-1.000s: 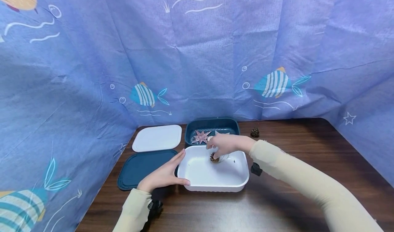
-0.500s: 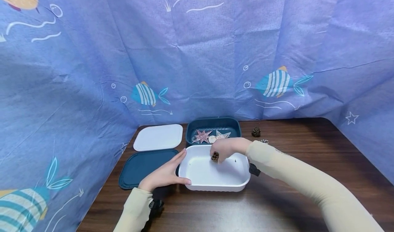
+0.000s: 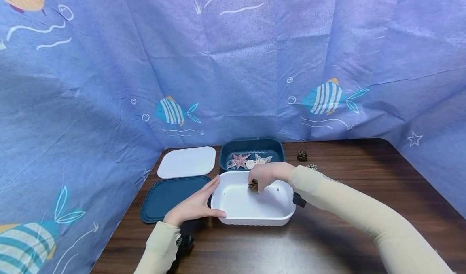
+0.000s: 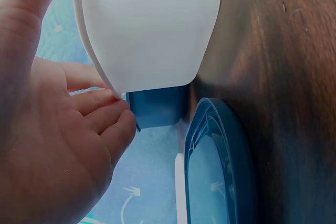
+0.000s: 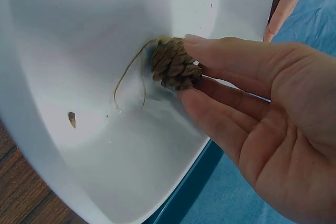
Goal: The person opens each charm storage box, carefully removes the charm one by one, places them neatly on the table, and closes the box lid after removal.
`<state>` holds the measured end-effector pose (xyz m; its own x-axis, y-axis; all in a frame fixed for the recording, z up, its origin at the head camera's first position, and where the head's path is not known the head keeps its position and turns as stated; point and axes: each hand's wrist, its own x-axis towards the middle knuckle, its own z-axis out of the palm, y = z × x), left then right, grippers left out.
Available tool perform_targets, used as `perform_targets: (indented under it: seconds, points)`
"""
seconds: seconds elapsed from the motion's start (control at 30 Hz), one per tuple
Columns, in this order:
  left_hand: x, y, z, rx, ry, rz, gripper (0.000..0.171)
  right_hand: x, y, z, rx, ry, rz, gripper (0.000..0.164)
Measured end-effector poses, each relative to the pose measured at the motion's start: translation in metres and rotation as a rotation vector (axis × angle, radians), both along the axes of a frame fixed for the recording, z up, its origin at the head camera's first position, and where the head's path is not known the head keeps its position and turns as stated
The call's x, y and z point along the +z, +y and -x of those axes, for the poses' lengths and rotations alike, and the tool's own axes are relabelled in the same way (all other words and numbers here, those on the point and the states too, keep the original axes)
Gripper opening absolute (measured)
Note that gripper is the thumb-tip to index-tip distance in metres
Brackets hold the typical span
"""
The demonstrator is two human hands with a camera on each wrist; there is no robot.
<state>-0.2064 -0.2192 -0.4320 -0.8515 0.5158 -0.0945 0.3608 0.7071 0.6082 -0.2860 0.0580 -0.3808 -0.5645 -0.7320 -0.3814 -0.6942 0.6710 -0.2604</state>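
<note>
My right hand (image 3: 263,174) reaches into the white container (image 3: 244,207) and pinches a brown pine cone (image 5: 174,64) between thumb and fingertips. A thin looped string (image 5: 126,74) trails from the cone, close over the container's floor. At the container's left end, my left hand (image 3: 196,205) spans the wall, its thumb at the front rim and its fingers toward the back corner. In the left wrist view, the fingertips (image 4: 123,100) meet the rim of the white wall. A small brown flake (image 5: 72,119) lies inside the container.
Behind stands a dark blue container (image 3: 251,143) with a pink star ornament (image 3: 239,161) and a pale star (image 3: 263,159). A white lid (image 3: 186,163) and a dark blue lid (image 3: 171,197) lie left. Another pine cone (image 3: 302,155) and a whitish cone (image 3: 312,167) sit right.
The right hand has turned and closed further round the pine cone, staying inside the white container. The left hand keeps its place at the left end.
</note>
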Motion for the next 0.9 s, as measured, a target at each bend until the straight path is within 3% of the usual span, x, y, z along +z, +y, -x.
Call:
perform_targets:
  seconds: [0.43, 0.7, 0.9]
  points:
    - [0.001, 0.0, -0.002, -0.003, -0.002, -0.007, 0.111, -0.007, -0.009, 0.001, -0.027, -0.012, 0.023, 0.025]
    - [-0.001, 0.001, -0.001, -0.002, 0.001, -0.009, 0.111, -0.018, -0.018, -0.004, -0.015, -0.029, 0.018, 0.027]
    - [0.001, 0.001, -0.002, 0.005, -0.01, -0.012, 0.111, -0.017, -0.02, -0.004, -0.024, -0.023, 0.018, 0.029]
